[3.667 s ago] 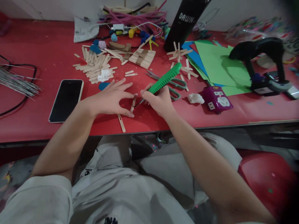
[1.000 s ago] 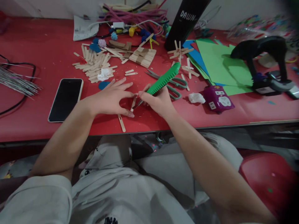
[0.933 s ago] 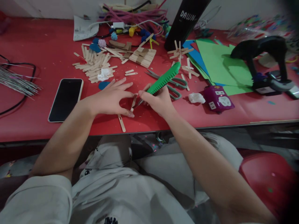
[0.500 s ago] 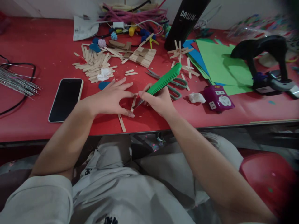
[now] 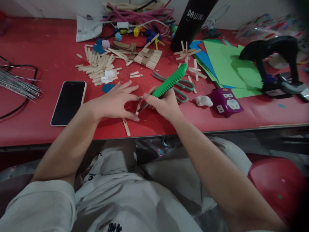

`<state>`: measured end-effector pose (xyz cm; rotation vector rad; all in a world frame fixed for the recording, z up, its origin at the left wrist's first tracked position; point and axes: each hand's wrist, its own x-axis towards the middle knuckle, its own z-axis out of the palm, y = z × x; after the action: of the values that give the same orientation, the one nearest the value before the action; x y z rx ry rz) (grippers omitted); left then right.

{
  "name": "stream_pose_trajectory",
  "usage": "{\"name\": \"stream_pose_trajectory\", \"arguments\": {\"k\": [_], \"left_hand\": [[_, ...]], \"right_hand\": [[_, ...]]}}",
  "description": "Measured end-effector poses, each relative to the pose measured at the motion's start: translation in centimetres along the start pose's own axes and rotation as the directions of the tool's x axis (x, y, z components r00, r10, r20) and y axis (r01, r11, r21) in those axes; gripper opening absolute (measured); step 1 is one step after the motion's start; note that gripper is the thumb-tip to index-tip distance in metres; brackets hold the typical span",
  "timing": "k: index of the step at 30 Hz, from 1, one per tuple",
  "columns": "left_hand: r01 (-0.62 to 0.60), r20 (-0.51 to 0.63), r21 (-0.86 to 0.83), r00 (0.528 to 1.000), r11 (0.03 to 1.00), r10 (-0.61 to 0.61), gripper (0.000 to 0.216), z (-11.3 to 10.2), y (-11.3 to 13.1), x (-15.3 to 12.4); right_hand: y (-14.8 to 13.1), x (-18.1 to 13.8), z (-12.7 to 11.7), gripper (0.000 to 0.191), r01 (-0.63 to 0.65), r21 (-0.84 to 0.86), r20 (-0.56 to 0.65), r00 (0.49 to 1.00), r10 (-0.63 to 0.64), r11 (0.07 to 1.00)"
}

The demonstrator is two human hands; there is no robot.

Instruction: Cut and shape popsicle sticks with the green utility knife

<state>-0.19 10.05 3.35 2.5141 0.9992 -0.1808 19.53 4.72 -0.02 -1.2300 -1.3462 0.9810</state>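
My right hand [image 5: 164, 104] is closed round a green utility knife [image 5: 170, 81], its blade tip resting on a short wooden craft stick [image 5: 138, 105] on the red table [image 5: 43, 58]. Thumb and forefinger of my left hand [image 5: 113, 102] press that stick down from both ends, the other fingers spread flat. A second craft stick [image 5: 126, 126] lies just below my left thumb, near the table's front edge.
A black phone [image 5: 69, 102] lies left of my left hand. Behind are a heap of craft sticks [image 5: 98, 67], scissors [image 5: 180, 86], green paper sheets [image 5: 225, 66], a purple socket block [image 5: 226, 101], a black glue gun [image 5: 272, 61], a black bottle [image 5: 191, 22] and wires [image 5: 16, 85].
Almost nothing differs. Both hands stay on the stick and knife; the view has shifted very slightly.
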Motion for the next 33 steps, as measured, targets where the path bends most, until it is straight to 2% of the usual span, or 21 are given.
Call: {"name": "stream_pose_trajectory", "arguments": {"k": [11, 16, 22, 33], "left_hand": [[0.003, -0.001, 0.013, 1.000, 1.000, -0.003, 0.082, -0.12, 0.15, -0.13], [0.003, 0.001, 0.011, 1.000, 1.000, -0.003, 0.083, -0.06, 0.12, -0.13], [-0.001, -0.002, -0.005, 1.000, 1.000, 0.001, 0.083, 0.01, -0.01, -0.09], [-0.006, -0.005, 0.011, 1.000, 1.000, 0.006, 0.081, -0.01, 0.01, -0.06]], "right_hand": [[0.17, 0.26, -0.02, 0.022, -0.002, 0.001, -0.030, 1.000, 0.002, 1.000], [0.33, 0.20, -0.17, 0.020, 0.011, 0.059, 0.010, 1.000, -0.012, 0.998], [-0.03, 0.09, -0.26, 0.021, 0.024, 0.025, 0.042, 0.999, -0.025, 0.999], [0.26, 0.14, -0.06, 0.021, 0.013, 0.005, -0.003, 1.000, -0.013, 1.000]]}}
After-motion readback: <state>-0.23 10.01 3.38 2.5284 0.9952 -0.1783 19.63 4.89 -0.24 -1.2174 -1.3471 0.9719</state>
